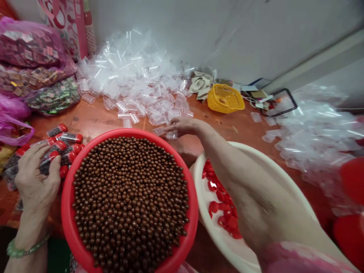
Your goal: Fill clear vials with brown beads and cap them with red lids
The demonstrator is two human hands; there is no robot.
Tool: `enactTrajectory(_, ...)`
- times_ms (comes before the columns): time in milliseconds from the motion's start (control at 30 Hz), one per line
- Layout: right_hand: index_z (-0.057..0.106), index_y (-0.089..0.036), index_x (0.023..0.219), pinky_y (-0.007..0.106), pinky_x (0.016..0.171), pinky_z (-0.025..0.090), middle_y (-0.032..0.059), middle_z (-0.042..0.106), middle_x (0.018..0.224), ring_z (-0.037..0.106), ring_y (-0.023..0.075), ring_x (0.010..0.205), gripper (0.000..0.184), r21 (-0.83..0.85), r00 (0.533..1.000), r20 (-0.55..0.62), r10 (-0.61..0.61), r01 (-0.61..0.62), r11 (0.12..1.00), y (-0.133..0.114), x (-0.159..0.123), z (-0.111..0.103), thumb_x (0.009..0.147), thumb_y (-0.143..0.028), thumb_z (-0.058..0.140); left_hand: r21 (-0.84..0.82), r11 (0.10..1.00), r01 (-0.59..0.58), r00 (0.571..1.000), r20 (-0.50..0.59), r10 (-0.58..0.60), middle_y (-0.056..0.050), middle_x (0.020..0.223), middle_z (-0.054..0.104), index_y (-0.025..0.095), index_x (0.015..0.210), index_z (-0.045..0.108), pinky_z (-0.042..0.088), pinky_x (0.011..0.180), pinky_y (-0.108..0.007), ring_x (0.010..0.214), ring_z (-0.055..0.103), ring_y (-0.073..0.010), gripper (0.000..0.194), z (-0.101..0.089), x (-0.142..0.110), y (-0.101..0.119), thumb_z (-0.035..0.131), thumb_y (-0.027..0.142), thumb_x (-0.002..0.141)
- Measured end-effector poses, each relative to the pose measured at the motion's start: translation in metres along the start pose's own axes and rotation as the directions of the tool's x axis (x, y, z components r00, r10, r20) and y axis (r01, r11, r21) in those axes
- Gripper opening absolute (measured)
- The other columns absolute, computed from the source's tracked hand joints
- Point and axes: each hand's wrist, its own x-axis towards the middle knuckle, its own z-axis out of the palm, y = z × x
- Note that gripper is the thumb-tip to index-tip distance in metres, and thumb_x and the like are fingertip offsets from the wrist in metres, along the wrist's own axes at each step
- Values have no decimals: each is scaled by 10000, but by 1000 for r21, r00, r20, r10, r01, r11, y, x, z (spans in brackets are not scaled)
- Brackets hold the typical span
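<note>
A red basin [129,132] heaped with small brown balls [131,201] stands directly in front of me. To its left, my left hand [38,172] rests on a pile of small clear bottles with red caps and dark contents. Its thumb and fingers curl round one red-capped bottle [53,154]. Beyond the basin, my right hand [183,126] reaches to the near edge of a heap of empty clear plastic bottles [150,94]. Its fingers are apart, touching or just above an empty bottle [172,135]. Under my right arm, a cream basin [287,172] contains red caps [224,210].
Purple bags [31,49] of small packets are stacked at far left, near a pink patterned bag [65,26]. A yellow basket [224,99] stands by the wall beside crumpled cloth [201,83]. More clear bottles [318,129] lie at right, near red round objects [352,180].
</note>
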Motion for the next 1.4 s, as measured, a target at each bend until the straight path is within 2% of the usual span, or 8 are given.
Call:
enactTrajectory(200, 550, -211, 825, 326, 654, 587, -39, 577, 720, 584, 90, 597, 378, 442, 993, -70, -93, 114, 890, -62, -7, 18, 736, -536, 723, -219, 969, 114, 973, 221, -64, -102, 1258, 664, 142, 1210, 623, 494, 1042, -393, 1158, 630, -217, 339, -17, 13, 45, 609, 247, 888)
enactTrajectory(300, 607, -214, 858, 353, 660, 598, -20, 610, 701, 625, 130, 625, 413, 571, 986, -12, -167, 143, 808, -93, -37, 37, 714, -582, 727, -330, 944, -26, 956, 268, 120, -115, 1280, 647, 131, 1253, 583, 475, 1069, -389, 1195, 607, -221, 383, -17, 19, 65, 611, 249, 890)
enactTrajectory(467, 647, -214, 846, 307, 566, 590, 15, 671, 667, 638, 156, 578, 363, 771, 965, 209, -159, -63, 634, -125, -100, 85, 734, -550, 727, -484, 831, -274, 879, 224, 420, -156, 1308, 617, 134, 1310, 516, 469, 1077, -423, 1241, 572, -250, 489, -14, 13, 95, 629, 356, 889)
enactTrajectory(733, 622, -205, 827, 347, 562, 588, 70, 700, 744, 678, 219, 687, 458, 847, 964, 246, -105, -161, 507, -131, -162, 148, 836, -656, 542, -579, 815, -26, 944, 255, 211, -148, 1234, 650, 138, 1267, 507, 499, 1017, -431, 1164, 612, -252, 383, -10, -34, 118, 583, 226, 902)
enactTrajectory(1000, 593, -218, 925, 302, 683, 537, 16, 667, 856, 615, 156, 726, 290, 645, 974, -64, -217, 206, 736, -118, -179, 153, 892, -505, 561, -629, 776, -43, 943, 230, 239, -155, 1193, 658, 122, 1257, 502, 502, 956, -397, 1084, 617, -239, 355, -20, -44, 114, 524, 289, 945)
enactTrajectory(1133, 663, -229, 915, 332, 753, 533, 31, 651, 854, 611, 178, 812, 291, 273, 832, -340, -439, 534, 800, -114, -191, 150, 970, -426, 455, -687, 723, 65, 907, 342, 244, -129, 1118, 663, 139, 1200, 520, 510, 897, -367, 1005, 621, -220, 312, -25, -44, 115, 505, 315, 943)
enactTrajectory(1233, 686, -235, 1065, 400, 835, 548, 79, 675, 1001, 634, 221, 965, 372, 39, 725, -301, -620, 659, 751, -108, -201, 146, 1002, -420, 369, -706, 696, 132, 892, 391, 227, -116, 1096, 664, 148, 1178, 527, 510, 890, -354, 990, 620, -211, 287, -28, -44, 114, 505, 298, 934)
enactTrajectory(1400, 607, -250, 1268, 392, 884, 554, 93, 656, 1129, 642, 215, 1026, 352, 76, 757, -89, -647, 653, 753, -105, -207, 131, 951, -384, 533, -693, 693, 198, 854, 469, 224, -163, 1235, 631, 123, 1278, 484, 484, 990, -394, 1117, 608, -241, 390, -32, -45, 108, 503, 263, 915)
